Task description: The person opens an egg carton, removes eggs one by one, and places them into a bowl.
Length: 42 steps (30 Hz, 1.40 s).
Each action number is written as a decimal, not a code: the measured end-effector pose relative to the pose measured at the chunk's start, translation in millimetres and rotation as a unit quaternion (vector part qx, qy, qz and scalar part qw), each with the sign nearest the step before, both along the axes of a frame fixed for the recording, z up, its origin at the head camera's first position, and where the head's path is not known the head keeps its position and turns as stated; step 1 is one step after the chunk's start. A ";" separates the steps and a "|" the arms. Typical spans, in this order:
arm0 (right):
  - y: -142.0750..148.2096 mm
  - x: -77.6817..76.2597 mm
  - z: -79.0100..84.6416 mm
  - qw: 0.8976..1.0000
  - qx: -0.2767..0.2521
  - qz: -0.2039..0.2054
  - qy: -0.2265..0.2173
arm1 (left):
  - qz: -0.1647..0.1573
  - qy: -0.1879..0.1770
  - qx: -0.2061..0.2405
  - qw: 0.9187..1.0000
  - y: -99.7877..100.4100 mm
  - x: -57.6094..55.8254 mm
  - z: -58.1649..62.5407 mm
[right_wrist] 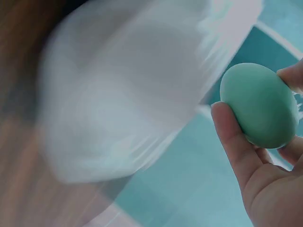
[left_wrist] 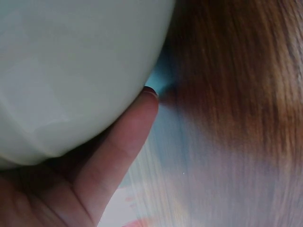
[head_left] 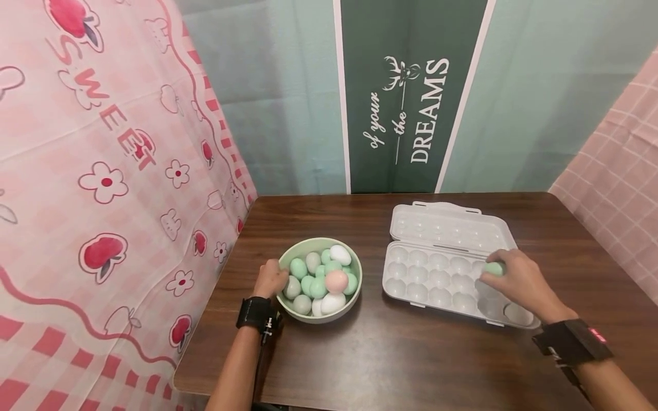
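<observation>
My left hand (head_left: 271, 279) grips the left rim of a pale green bowl (head_left: 321, 319); in the left wrist view a finger (left_wrist: 120, 142) lies along the bowl's outer wall (left_wrist: 71, 71). Inside the bowl is a heap of green, grey and white eggs, with a pink egg (head_left: 336, 282) on top. Over the right part of a white egg carton (head_left: 426, 303), my right hand (head_left: 524, 282) pinches a green egg (right_wrist: 259, 105) between thumb and fingertips. The carton's lid (head_left: 447, 227) is folded back, and many of its cups show bare.
The brown wooden table (head_left: 370, 354) carries both the bowl and the carton. A pink patterned cloth (head_left: 128, 188) hangs along the left, a green curtain (head_left: 293, 103) with lettering behind, and a pink checked cloth (head_left: 622, 137) at the right.
</observation>
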State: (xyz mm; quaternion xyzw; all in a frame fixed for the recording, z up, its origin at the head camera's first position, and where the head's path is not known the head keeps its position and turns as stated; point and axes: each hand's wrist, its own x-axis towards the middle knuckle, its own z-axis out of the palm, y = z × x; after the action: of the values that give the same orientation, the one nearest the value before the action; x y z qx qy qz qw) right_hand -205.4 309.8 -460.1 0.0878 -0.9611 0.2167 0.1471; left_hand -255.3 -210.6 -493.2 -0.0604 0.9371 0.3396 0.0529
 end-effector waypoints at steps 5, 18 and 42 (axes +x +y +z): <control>-50.9 -11.2 11.9 0.999 -0.017 0.034 0.013 | -0.002 -0.002 0.002 1.000 1.6 -0.3 -0.3; -197.1 -54.9 32.5 0.980 -0.072 0.186 0.012 | -0.002 0.008 -0.004 1.000 -0.4 -3.0 1.7; -315.0 -102.3 6.2 0.920 -0.026 0.363 -0.146 | 0.019 0.004 0.011 1.000 2.9 0.9 -0.7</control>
State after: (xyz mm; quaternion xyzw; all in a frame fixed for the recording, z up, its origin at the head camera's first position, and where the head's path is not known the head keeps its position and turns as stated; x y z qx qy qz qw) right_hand -307.6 -5.2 -453.8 0.3946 -0.8679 0.2903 -0.0818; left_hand -254.4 -207.7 -493.9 -0.0759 0.9322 0.3513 0.0436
